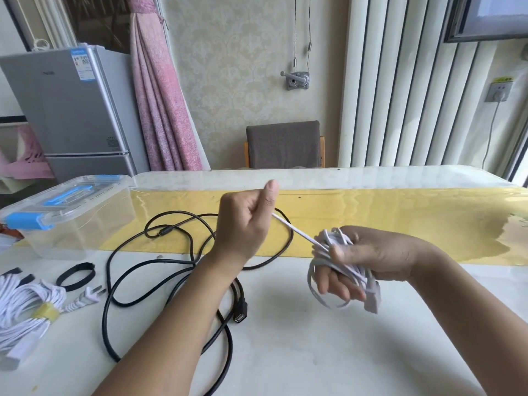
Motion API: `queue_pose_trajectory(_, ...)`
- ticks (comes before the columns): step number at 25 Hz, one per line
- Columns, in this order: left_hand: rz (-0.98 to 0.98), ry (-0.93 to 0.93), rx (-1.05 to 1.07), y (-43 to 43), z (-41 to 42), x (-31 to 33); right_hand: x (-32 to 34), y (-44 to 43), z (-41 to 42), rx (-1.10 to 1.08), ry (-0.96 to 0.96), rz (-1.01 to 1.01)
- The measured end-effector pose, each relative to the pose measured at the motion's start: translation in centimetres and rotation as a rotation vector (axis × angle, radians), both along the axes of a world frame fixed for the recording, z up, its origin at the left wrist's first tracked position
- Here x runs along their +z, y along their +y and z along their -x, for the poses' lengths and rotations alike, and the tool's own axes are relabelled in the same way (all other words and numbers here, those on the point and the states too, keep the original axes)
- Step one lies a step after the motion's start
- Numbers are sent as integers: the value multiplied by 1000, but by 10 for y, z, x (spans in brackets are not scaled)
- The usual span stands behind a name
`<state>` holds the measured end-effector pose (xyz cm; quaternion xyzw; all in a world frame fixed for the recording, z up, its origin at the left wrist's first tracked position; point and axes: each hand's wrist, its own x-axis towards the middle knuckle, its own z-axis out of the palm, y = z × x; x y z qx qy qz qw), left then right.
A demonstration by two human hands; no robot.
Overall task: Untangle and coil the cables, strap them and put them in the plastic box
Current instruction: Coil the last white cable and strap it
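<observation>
Right hand (371, 258) grips a part-wound white cable coil (325, 241). Left hand (245, 221) has its fingers curled round the coil's taut free end. Black cable (171, 261) lies loose on the counter (314, 352), uncoiled. One white bundle (25, 307) is strapped but not boxed. The plastic box (68, 224) has its lid on. Likely about a third done.

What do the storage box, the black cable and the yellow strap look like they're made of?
Storage box: clear rigid plastic, glossy; the table shows through its walls. Black cable: smooth rubbery or PVC sheath with a faint sheen. Yellow strap: matte band, possibly tape or hook-and-loop; too small to tell.
</observation>
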<state>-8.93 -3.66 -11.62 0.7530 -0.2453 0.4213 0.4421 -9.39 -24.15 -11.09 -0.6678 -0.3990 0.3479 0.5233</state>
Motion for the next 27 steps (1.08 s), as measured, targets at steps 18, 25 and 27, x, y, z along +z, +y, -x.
queue_pose_trajectory(18, -572, 498, -54, -47, 7, -32, 25, -41, -10, -35, 692, -1055)
queue_pose_trajectory(25, -470, 38, -123, -53, 18, -30, 4, -37, -24, -683, 271, -914)
queue_pose_trajectory(27, -506, -10, -112, -53, 19, -30, 3, -26, -21, -813, 60, -758)
